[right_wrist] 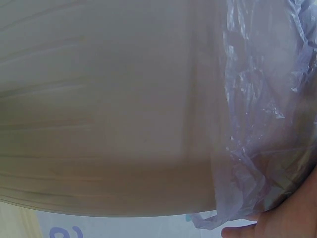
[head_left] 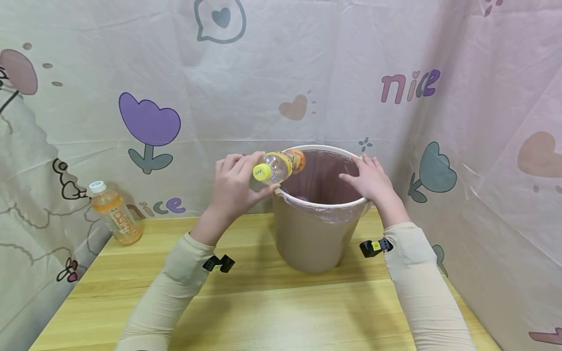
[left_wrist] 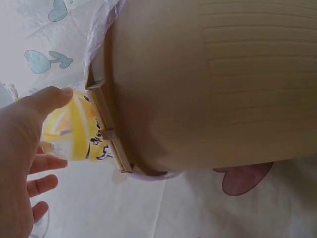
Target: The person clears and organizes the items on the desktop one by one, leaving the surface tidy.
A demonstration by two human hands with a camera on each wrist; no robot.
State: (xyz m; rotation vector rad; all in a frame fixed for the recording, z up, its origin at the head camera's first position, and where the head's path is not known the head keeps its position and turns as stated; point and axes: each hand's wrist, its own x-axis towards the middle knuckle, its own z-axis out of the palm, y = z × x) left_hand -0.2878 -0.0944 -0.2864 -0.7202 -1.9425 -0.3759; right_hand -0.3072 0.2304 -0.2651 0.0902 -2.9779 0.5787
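Note:
My left hand holds a clear plastic bottle with a yellow cap and yellow label between thumb and fingers. The bottle lies tilted over the left rim of a beige trash bin, its orange-tinted base inward over the opening. In the left wrist view, the yellow label shows beyond my thumb, beside the bin's rim clip. My right hand rests on the bin's right rim, thumb extended over the opening and fingers fairly straight along the outside. A thin plastic liner folds over the rim.
A second bottle, orange with a white cap, stands leaning at the table's left edge by the wall cloth. The bin stands on a wood-grain table. Printed cloth hangs behind and at both sides. Something small and pinkish shows inside the bin.

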